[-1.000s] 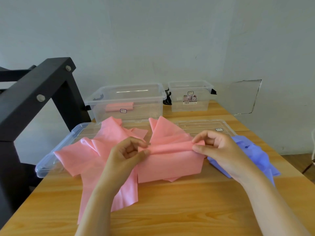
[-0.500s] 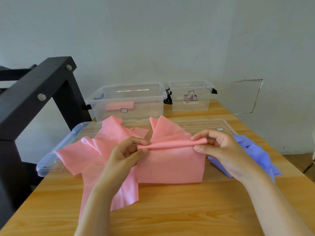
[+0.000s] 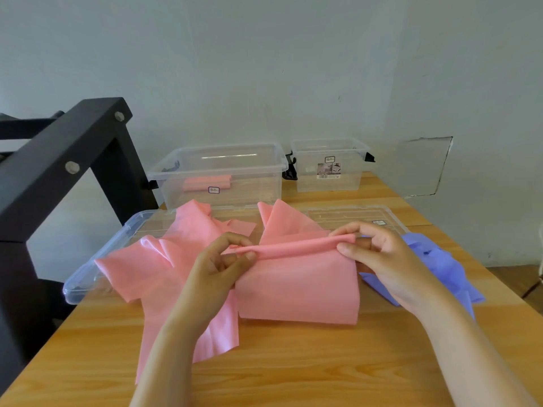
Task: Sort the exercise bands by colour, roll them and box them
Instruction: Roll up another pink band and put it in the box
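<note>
Fingers of left hand and right hand pinch rolled edge of pink band at its ends

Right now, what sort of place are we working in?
Probably a plain indoor workroom or storage corner rather than a gym. A wooden table stands against a bare painted wall, a clear storage box is set out for sorting, and a black bolted frame stands at the left.
</note>
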A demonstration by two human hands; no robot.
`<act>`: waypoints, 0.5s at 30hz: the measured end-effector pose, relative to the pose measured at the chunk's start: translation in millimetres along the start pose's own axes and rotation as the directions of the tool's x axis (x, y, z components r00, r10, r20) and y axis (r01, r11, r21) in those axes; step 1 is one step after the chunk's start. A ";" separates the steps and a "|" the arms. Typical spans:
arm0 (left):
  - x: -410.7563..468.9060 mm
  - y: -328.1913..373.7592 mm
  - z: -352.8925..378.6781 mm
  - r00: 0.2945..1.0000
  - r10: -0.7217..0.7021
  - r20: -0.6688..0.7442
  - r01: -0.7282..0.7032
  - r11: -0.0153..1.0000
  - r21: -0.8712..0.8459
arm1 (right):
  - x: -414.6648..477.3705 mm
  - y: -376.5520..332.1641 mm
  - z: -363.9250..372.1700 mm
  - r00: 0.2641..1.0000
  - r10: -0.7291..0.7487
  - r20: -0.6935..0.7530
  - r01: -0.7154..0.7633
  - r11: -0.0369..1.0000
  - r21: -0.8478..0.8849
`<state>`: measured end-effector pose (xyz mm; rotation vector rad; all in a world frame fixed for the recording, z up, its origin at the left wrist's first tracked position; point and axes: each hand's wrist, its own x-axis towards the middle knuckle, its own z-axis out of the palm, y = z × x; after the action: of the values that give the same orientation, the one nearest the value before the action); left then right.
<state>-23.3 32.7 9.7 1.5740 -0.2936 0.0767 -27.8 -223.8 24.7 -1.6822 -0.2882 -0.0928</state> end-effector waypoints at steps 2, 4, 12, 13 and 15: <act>-1.1 -1.0 -2.8 1.000 0.002 0.007 -0.002 0.999 -0.036 | -0.1 -0.3 -0.5 1.000 0.008 0.019 -0.008 1.000 0.004; -1.1 -1.3 -3.5 1.000 -0.003 0.003 0.003 0.999 -0.049 | -0.3 -0.8 -0.7 0.999 0.019 0.034 -0.019 1.000 0.001; 2.1 -6.0 -2.1 0.999 -0.034 -0.012 0.034 0.999 -0.008 | 0.5 -0.1 1.5 1.000 0.007 -0.024 -0.007 1.000 -0.027; 1.9 -6.1 -1.9 1.000 -0.022 -0.005 0.022 1.000 0.019 | 0.7 0.3 1.2 1.000 0.002 -0.028 -0.004 0.999 -0.043; 1.5 -5.4 -1.0 1.000 -0.004 0.029 0.003 0.999 0.050 | 1.1 1.3 1.8 0.999 -0.014 -0.030 0.011 0.997 -0.076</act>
<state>-20.5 33.5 4.8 1.6260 -0.3141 0.0589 -26.6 -222.1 23.5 -1.7524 -0.2750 -0.1405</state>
